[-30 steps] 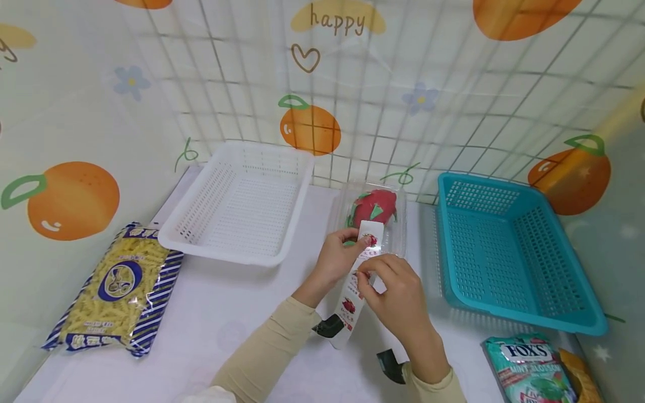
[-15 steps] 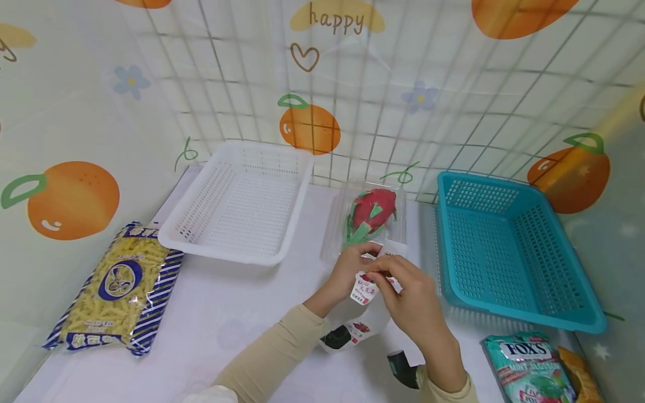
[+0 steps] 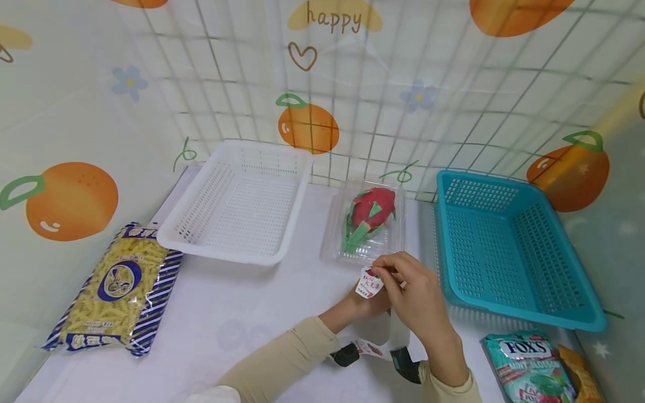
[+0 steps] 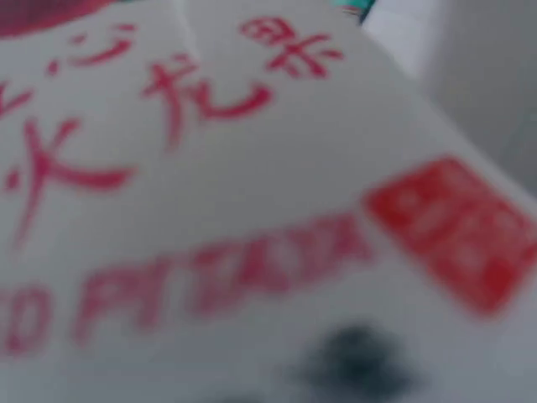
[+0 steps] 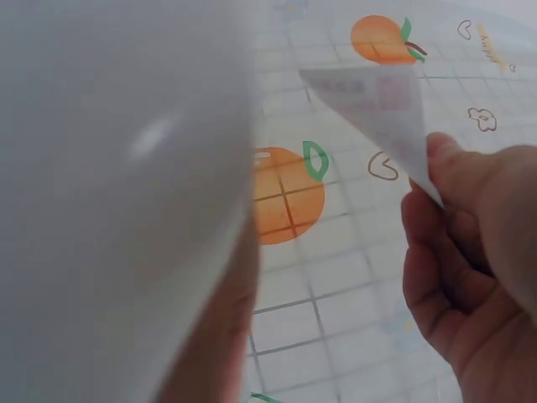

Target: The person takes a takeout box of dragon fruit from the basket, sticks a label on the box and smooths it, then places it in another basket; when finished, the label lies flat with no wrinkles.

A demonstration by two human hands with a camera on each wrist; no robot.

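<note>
A clear plastic box (image 3: 336, 246) with a red dragon fruit (image 3: 373, 208) inside sits on the white table between two baskets. Just in front of it, my right hand (image 3: 410, 291) pinches the upper end of a long white paper label (image 3: 369, 284) with red print. My left hand (image 3: 359, 307) holds the same label from below and is mostly hidden behind the right hand. The strip hangs down to black ends near my wrists. That label (image 4: 252, 210) fills the left wrist view as a blur. In the right wrist view the fingers (image 5: 470, 277) hold the label's corner (image 5: 377, 109).
An empty white basket (image 3: 237, 254) stands at the back left and an empty blue basket (image 3: 524, 319) at the right. A bag of pasta (image 3: 116, 288) lies at the left. A green candy bag (image 3: 529, 366) lies at the front right. Patterned walls close in behind.
Both hands have drawn the label off the top of the clear box and back toward me. The box with the fruit now stands free of the label.
</note>
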